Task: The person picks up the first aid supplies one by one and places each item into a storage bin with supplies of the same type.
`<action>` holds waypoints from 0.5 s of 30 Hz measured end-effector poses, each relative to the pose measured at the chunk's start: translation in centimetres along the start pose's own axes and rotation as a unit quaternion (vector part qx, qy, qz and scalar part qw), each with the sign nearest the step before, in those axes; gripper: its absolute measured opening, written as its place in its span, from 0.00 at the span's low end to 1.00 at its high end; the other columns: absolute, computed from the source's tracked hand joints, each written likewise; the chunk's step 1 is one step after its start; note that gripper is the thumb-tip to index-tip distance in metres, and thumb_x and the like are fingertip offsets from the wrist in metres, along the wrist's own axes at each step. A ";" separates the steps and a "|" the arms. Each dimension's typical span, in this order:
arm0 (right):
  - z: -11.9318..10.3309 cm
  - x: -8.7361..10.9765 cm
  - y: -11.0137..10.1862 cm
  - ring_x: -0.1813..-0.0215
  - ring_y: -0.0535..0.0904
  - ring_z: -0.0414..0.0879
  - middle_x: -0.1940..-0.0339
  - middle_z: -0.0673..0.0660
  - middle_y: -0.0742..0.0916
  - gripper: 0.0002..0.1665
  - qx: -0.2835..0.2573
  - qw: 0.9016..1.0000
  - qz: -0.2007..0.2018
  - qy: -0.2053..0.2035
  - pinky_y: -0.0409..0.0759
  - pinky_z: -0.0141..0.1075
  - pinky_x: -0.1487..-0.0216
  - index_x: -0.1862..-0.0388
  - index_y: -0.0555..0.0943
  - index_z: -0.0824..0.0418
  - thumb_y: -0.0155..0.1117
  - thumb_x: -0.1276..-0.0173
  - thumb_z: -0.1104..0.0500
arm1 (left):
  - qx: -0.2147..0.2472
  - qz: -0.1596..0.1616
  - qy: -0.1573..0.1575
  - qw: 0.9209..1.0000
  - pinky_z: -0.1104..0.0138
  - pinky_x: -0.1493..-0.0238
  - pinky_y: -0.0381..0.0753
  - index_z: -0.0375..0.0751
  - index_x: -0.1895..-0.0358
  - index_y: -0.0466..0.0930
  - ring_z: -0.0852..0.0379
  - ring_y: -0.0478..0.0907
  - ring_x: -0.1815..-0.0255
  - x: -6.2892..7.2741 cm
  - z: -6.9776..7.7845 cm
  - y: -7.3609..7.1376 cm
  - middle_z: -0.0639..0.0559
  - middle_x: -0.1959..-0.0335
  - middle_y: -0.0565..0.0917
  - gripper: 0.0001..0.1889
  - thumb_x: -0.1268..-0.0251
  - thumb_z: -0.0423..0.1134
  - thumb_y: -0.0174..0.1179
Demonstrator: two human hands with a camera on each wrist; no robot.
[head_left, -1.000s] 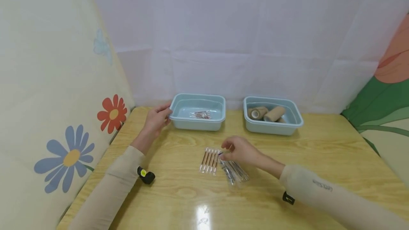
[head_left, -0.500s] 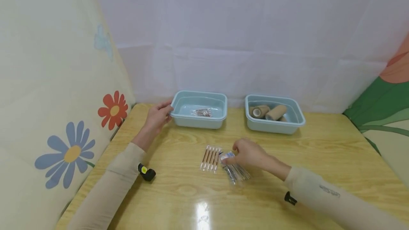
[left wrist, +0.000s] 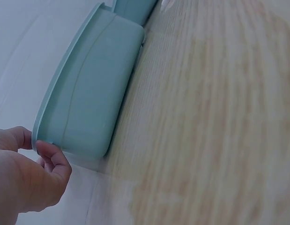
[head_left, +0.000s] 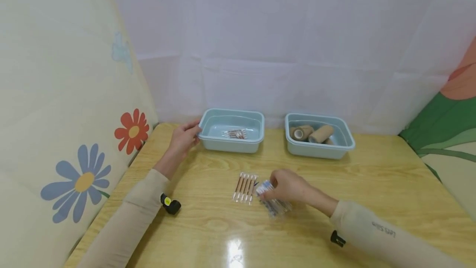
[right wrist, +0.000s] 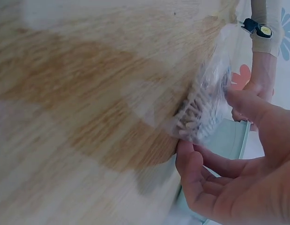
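In the head view my left hand (head_left: pixel 183 139) pinches the left rim of a light-blue plastic bin (head_left: pixel 231 146). Inside that bin lie some packed cotton swabs (head_left: pixel 236 134). The left wrist view shows thumb and fingers on the bin's edge (left wrist: pixel 84 89). My right hand (head_left: pixel 291 187) holds a clear plastic bag of cotton swabs (head_left: pixel 274 206) low over the table. Up close, thumb and fingers pinch the bag (right wrist: pixel 201 105), whose swab tips show through the film. Just left of it, a flat clear pack of brown-stemmed cotton swabs (head_left: pixel 244 187) lies on the table.
A second light-blue bin (head_left: pixel 316 150) stands to the right, holding several tan rolls (head_left: pixel 321 133). Both bins stand at the back of the wooden table (head_left: pixel 201 226), before a white cloth (head_left: pixel 245 44). A flower-painted wall (head_left: pixel 82 94) bounds the left side.
My right hand has moved slightly right and toward me, and now grips the bag, whose top end has lifted. The left hand has stayed on the bin.
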State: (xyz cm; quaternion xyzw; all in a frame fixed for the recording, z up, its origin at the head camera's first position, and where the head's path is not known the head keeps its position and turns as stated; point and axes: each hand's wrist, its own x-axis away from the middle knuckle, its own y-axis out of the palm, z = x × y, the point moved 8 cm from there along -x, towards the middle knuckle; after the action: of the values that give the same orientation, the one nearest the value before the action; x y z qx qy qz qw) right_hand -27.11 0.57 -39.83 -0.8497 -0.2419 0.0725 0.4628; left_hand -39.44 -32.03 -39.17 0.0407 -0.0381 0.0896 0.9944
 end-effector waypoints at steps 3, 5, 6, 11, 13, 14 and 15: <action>0.0 -0.2 0.0 0.69 0.75 0.45 0.72 0.51 0.80 0.24 -0.012 1.000 0.003 -0.001 0.75 0.38 0.69 0.65 0.81 0.62 0.83 0.46 0.48 | 0.000 -0.004 -0.003 1.000 0.72 0.63 0.76 0.37 0.27 0.72 0.59 0.71 0.60 0.0 0.0 0.0 0.40 0.37 0.72 0.25 0.26 0.33 0.56; 0.0 -0.2 0.0 0.68 0.75 0.45 0.72 0.52 0.80 0.24 -0.024 1.000 0.005 -0.004 0.75 0.38 0.68 0.64 0.81 0.63 0.84 0.47 0.50 | 0.003 -0.006 -0.006 1.000 0.71 0.63 0.76 0.38 0.27 0.71 0.59 0.71 0.59 -0.1 -0.1 0.0 0.40 0.36 0.72 0.25 0.25 0.33 0.56; 0.0 -0.3 0.0 0.68 0.75 0.45 0.71 0.51 0.80 0.24 -0.029 1.000 0.007 -0.004 0.76 0.38 0.68 0.63 0.80 0.62 0.84 0.47 0.50 | 0.004 -0.007 -0.008 1.000 0.71 0.62 0.76 0.38 0.27 0.71 0.59 0.71 0.59 -0.2 -0.2 0.0 0.39 0.35 0.72 0.25 0.25 0.33 0.56; 0.2 -0.4 -0.1 0.66 0.76 0.46 0.69 0.52 0.81 0.26 -0.055 0.998 0.013 -0.006 0.77 0.39 0.67 0.59 0.80 0.62 0.84 0.47 0.51 | 0.005 -0.007 -0.012 1.000 0.70 0.61 0.77 0.38 0.27 0.71 0.59 0.72 0.59 -0.3 -0.3 -0.1 0.39 0.34 0.71 0.25 0.25 0.33 0.56; 0.2 -0.4 -0.2 0.65 0.77 0.46 0.68 0.53 0.81 0.26 -0.064 0.998 0.014 -0.009 0.78 0.39 0.66 0.58 0.79 0.63 0.84 0.47 0.51 | 0.003 -0.008 -0.007 1.000 0.71 0.62 0.76 0.37 0.27 0.71 0.59 0.72 0.59 -0.3 -0.2 -0.1 0.39 0.35 0.72 0.25 0.25 0.33 0.56; 0.2 -0.4 -0.2 0.65 0.77 0.46 0.68 0.53 0.81 0.26 -0.067 0.998 0.014 -0.012 0.78 0.39 0.66 0.58 0.79 0.63 0.84 0.46 0.52 | 0.001 -0.008 -0.003 1.000 0.71 0.62 0.76 0.37 0.27 0.71 0.59 0.72 0.60 -0.3 -0.1 -0.1 0.39 0.36 0.72 0.25 0.25 0.33 0.56; 0.2 -0.4 -0.2 0.65 0.77 0.46 0.67 0.53 0.82 0.26 -0.070 0.997 0.014 -0.015 0.79 0.39 0.65 0.58 0.79 0.63 0.84 0.46 0.52 | 0.000 -0.008 0.000 1.000 0.71 0.63 0.76 0.36 0.27 0.71 0.59 0.72 0.60 -0.2 -0.1 0.0 0.39 0.37 0.72 0.25 0.25 0.33 0.56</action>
State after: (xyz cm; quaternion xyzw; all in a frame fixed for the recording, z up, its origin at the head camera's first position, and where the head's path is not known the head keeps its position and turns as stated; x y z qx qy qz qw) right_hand -27.63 0.60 -39.82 -0.8822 -0.2417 0.0746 0.3972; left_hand -39.61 -32.10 -39.26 0.0411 -0.0376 0.0815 0.9951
